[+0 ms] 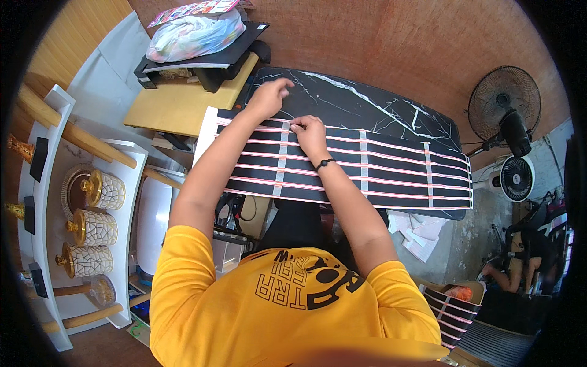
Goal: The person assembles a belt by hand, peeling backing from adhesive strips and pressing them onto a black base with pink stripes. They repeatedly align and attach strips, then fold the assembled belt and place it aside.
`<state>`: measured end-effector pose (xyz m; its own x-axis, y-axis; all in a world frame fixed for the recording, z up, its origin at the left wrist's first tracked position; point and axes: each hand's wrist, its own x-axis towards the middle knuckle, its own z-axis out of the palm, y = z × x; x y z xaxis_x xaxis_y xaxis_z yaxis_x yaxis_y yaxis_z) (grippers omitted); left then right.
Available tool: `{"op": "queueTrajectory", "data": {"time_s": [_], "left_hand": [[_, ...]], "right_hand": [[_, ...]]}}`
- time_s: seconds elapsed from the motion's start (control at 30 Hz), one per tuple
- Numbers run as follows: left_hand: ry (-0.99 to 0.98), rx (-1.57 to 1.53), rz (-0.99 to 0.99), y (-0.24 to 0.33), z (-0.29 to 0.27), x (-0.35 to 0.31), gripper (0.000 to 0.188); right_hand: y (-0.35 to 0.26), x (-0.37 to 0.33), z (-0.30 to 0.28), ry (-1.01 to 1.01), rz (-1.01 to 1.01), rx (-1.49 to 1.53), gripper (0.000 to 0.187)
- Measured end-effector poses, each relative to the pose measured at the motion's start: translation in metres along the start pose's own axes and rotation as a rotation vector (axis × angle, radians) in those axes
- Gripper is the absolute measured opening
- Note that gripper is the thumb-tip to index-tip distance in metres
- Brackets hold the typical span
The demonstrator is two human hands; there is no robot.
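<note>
A long black panel (397, 159) lies on the black, white-veined table, partly beyond its near edge. Red-and-white bands run along its length, crossed by several silver-grey strips (364, 160). My right hand (310, 131) is closed at the panel's far edge, thumb and fingertips pinched beside the left silver-grey strip. What they pinch is too small to make out. Farther up and to the left, my left hand (269, 98) is raised above the tabletop, fingers curled together and slightly blurred. Anything between them cannot be made out. A thin pale line curves between the two hands.
The dark tabletop (373, 101) reaches to a wooden wall. At left stand a yellow table (177, 107) bearing a plastic bag (195, 37), and a white shelf (116, 244) with gold-lidded jars. Two fans (504, 104), papers (419, 232), a striped bin (452, 312) and another person (523, 260) are at right.
</note>
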<state>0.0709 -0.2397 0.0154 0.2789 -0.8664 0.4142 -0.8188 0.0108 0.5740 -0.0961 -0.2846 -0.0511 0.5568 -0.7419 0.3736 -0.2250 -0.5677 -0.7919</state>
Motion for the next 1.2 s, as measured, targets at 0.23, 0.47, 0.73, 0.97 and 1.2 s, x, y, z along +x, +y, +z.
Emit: {"op": "queueTrajectory", "data": {"time_s": [0.23,0.47,0.73,0.97,1.2], "left_hand": [[0.215,0.067,-0.354,0.049,0.017,-0.087,0.022],[0.284,0.146,-0.523,0.042,0.051,-0.106,0.032],[0.217,0.164,-0.615,0.037,0.050,-0.102,0.032],[0.209,0.189,-0.584,0.036,0.054,-0.110,0.037],[0.215,0.192,-0.554,0.035,0.057,-0.112,0.036]], "right_hand": [[0.008,0.008,-0.008,-0.077,-0.187,-0.152,0.014],[0.005,0.002,-0.008,0.025,-0.215,-0.151,0.012],[-0.002,0.004,-0.012,0.023,-0.314,-0.284,0.007],[-0.001,0.010,-0.001,0.059,-0.346,-0.503,0.006],[0.002,0.009,0.006,0.116,-0.199,-0.462,0.007]]}}
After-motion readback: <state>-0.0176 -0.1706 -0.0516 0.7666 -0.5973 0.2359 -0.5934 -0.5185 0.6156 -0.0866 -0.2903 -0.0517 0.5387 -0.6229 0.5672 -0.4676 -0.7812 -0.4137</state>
